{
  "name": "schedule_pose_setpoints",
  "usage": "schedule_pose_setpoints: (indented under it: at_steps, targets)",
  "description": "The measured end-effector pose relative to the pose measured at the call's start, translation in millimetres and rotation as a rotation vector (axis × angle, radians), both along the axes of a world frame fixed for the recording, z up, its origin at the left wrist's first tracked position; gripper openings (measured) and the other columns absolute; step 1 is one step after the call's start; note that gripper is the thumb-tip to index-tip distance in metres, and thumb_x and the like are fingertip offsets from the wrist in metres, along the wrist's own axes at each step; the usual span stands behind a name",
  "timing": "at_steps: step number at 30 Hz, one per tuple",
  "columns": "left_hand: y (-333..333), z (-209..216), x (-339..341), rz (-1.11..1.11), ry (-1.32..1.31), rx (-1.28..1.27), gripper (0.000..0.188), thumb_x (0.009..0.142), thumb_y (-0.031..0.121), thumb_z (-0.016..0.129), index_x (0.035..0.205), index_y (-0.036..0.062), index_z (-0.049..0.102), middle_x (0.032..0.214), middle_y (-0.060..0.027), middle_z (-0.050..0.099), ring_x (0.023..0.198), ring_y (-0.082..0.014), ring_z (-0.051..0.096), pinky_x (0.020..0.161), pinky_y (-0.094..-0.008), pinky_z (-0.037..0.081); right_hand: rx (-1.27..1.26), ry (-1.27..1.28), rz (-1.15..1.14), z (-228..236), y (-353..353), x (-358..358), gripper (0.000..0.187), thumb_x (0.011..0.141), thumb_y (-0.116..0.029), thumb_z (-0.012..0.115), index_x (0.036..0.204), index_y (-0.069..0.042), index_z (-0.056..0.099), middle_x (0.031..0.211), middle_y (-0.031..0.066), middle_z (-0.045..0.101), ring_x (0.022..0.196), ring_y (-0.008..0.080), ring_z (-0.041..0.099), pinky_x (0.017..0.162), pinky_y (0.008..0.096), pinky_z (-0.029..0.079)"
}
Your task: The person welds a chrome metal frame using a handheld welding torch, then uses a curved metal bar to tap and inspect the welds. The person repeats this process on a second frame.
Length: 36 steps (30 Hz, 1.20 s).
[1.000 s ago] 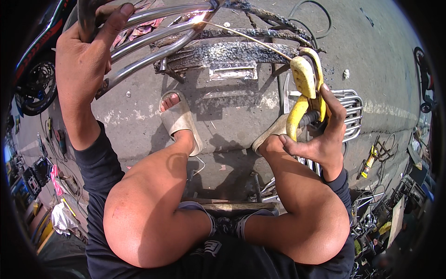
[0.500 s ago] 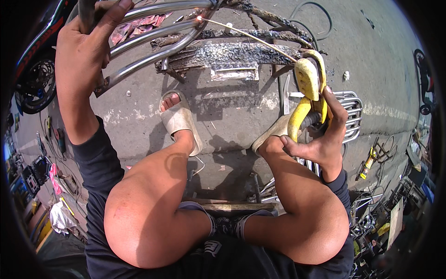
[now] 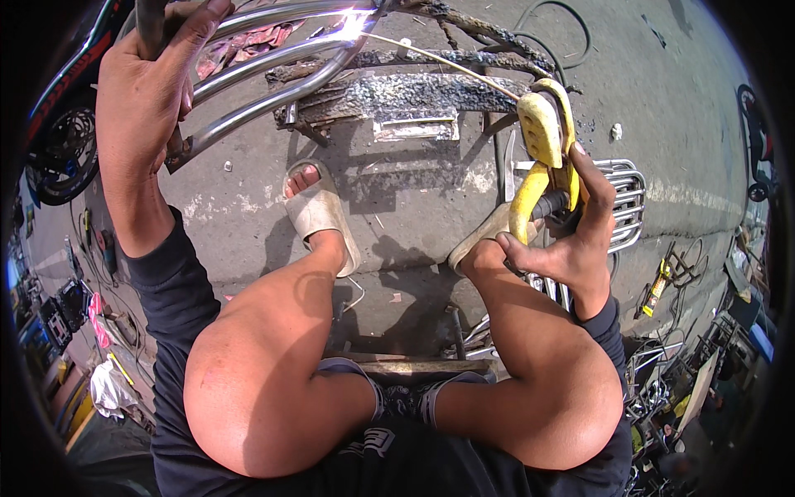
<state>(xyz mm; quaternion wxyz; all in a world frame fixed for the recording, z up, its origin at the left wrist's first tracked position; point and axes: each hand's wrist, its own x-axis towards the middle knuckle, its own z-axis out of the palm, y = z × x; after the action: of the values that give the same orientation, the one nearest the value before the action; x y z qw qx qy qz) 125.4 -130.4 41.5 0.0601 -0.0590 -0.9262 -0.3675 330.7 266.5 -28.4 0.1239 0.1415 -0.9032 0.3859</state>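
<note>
Concrete floor [image 3: 696, 108] underlies the tubular frame [image 3: 246, 118]. The left hand [image 3: 139, 103] curls round its bar [image 3: 151, 26]; right of it, the half-curled right hand [image 3: 571, 244] grips a yellow holder [image 3: 540, 128]. The arc [image 3: 354, 25] between rod [image 3: 439, 61] and frame has brightened, suggesting fresh heat.

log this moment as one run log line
left hand: gripping metal tube frame | right hand: holding yellow rod holder | thin rod: clamped in holder, tip at bright glare

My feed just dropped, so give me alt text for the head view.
A bright white arc flares where a thin rod reaches a shiny tube frame. The bare right hand holds the yellow clamp gripping the rod; the bare left hand grips the frame's left side.
</note>
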Motion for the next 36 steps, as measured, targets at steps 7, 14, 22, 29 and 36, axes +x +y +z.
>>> schedule_pose_setpoints:
  at_steps: [7, 14, 22, 29, 36]
  targets:
    - [3.0, 2.2, 3.9, 0.009, 0.0, -0.045, 0.032, 0.097, 0.037, 0.074, 0.117, 0.0116, 0.079, 0.058, 0.0065, 0.051, 0.049, -0.0018, 0.042, 0.046, -0.0214, 0.031, -0.037, -0.043, 0.0, 1.3, -3.0, -1.0, 0.118, 0.056, -0.027, 0.099, 0.151, 0.001, 0.035, 0.142, 0.0216, 0.051, 0.127, 0.0298, 0.06, 0.107, 0.0399, 0.05]
    - [5.5, 3.7, 3.5, -0.015, -0.003, 0.032, 0.034, 0.097, 0.04, 0.073, 0.117, 0.0121, 0.079, 0.055, 0.0065, 0.048, 0.047, -0.0022, 0.041, 0.047, -0.0219, 0.03, -0.046, -0.027, -0.014, -1.3, -2.1, -0.8, 0.118, 0.056, -0.027, 0.098, 0.151, 0.001, 0.034, 0.143, 0.0218, 0.049, 0.129, 0.0306, 0.058, 0.108, 0.0412, 0.049]
    - [3.8, 6.0, 1.0, -0.02, -0.008, 0.032, 0.038, 0.097, 0.04, 0.072, 0.119, 0.0098, 0.078, 0.054, 0.0063, 0.047, 0.046, -0.0022, 0.042, 0.046, -0.0215, 0.03, -0.017, 0.007, 0.002, -3.4, 2.6, -1.6, 0.118, 0.056, -0.028, 0.098, 0.151, 0.001, 0.033, 0.144, 0.0227, 0.048, 0.131, 0.0316, 0.056, 0.11, 0.0426, 0.047]
    - [4.3, 7.5, -1.7, -0.024, -0.009, 0.035, 0.041, 0.097, 0.041, 0.072, 0.121, 0.0078, 0.076, 0.054, 0.0061, 0.046, 0.045, -0.0023, 0.042, 0.045, -0.0212, 0.029, -0.007, 0.008, -0.014, -2.4, 0.5, -4.7, 0.119, 0.055, -0.027, 0.099, 0.151, 0.0, 0.034, 0.14, 0.0219, 0.053, 0.127, 0.0309, 0.059, 0.107, 0.0412, 0.049]
    - [2.0, 7.0, -4.6, -0.024, -0.016, 0.038, 0.043, 0.097, 0.041, 0.072, 0.122, 0.0058, 0.075, 0.053, 0.006, 0.046, 0.044, -0.0023, 0.042, 0.044, -0.0208, 0.029, -0.015, -0.001, 0.001, -1.1, -2.5, -7.1, 0.118, 0.055, -0.025, 0.099, 0.151, 0.0, 0.035, 0.14, 0.0209, 0.054, 0.125, 0.0294, 0.061, 0.106, 0.0393, 0.051]
